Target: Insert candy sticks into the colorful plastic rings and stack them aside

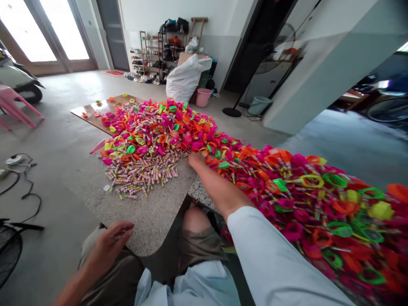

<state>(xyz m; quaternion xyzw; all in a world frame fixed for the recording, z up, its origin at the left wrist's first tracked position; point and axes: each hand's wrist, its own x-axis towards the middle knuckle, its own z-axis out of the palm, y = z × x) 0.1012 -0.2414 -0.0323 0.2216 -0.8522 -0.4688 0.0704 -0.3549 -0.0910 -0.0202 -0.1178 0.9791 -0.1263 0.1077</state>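
Note:
My right hand (196,160) reaches to the edge of a big heap of pink, orange, green and yellow plastic pieces (191,127); its fingers are hidden, and whatever they touch cannot be made out. Small wrapped candy-like tubes (143,172) lie in a loose pile to the left of that hand, on the speckled stone tabletop (149,221). Above my left thigh, near the table's front edge, my left hand (113,240) hovers with its fingers slightly curled and apart, holding nothing. More colourful pieces (318,204) spread along the right side beside my right arm.
A brown board (95,111) extends at the table's far left. Behind stand a white sack (185,78), a pink bucket (203,97) and a shoe rack (159,55). On the left are a pink stool (19,104), cables (30,182) and a black fan (9,250).

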